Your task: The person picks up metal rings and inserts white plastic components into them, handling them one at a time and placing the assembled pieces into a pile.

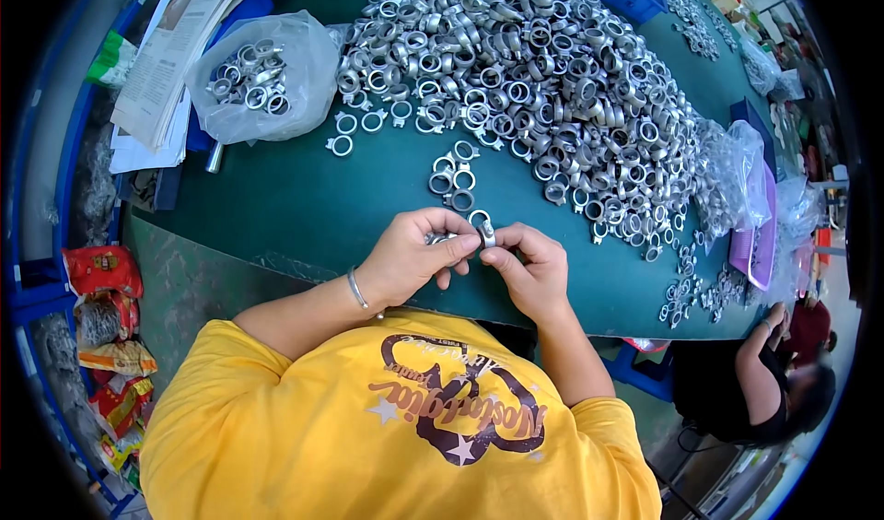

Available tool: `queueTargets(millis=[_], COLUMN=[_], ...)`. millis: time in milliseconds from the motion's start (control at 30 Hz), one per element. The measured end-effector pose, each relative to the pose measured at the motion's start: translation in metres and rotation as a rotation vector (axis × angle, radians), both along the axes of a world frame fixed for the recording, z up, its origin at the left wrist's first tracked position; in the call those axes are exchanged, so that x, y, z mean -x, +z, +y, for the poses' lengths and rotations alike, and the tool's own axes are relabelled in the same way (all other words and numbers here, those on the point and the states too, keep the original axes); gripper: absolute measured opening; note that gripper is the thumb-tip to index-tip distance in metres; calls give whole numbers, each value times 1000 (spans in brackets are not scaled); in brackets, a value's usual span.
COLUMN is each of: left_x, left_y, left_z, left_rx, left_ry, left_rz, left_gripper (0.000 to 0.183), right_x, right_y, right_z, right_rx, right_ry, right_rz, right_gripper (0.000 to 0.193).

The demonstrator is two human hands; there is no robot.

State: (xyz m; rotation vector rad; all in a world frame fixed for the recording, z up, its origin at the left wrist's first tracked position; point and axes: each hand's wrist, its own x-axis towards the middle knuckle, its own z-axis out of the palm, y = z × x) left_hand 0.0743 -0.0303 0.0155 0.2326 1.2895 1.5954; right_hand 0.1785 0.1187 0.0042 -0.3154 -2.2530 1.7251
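Note:
Between my two hands is a silver metal ring part (pixel 488 233), held near the table's front edge. My left hand (pixel 421 251) is closed, its thumb and forefinger pinching at the ring's left side. More metal shows inside its curled fingers, partly hidden. From the other side, the thumb and forefinger of my right hand (pixel 528 267) grip the same ring. Just beyond my fingers a small group of loose ring parts (pixel 463 180) lies on the green tabletop (pixel 304 202). One more ring (pixel 478 217) shows right behind the held one.
A large heap of metal rings (pixel 552 78) covers the table's far middle and right. At the far left sits a clear plastic bag (pixel 308 78) of rings beside stacked papers (pixel 175 69). A purple basket (pixel 757 234) stands at the right, and another person (pixel 750 377) sits beyond it.

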Motion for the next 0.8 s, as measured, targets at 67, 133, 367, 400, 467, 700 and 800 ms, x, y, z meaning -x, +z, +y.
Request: queueTargets(millis=[67,133,367,400,467,700,800], left_x=[-1,-1,0,0,-2,-5,1], left_y=[4,6,6,6,5,-5,-8], left_z=[2,2,1,1,0,1,1], left_rx=[7,9,-7,-3,-19,-127,-36], left_ry=[15,19,1,-6,2,113,33], left_rz=[2,7,48,53,267,806,253], left_gripper=[14,13,10,10,7,14,12], right_x=[1,1,4,4,4,0,-1], right_y=[1,1,-4,-4,-1,-6,-7], right_z=[0,0,2,2,2,-2,0], right_rx=[-119,-167,-284,-302,-211,620,717], right_ry=[28,35,36,33,59,70,74], right_rz=[87,113,233,247,254,282,351], right_gripper=[11,13,16,16,16,24,34])
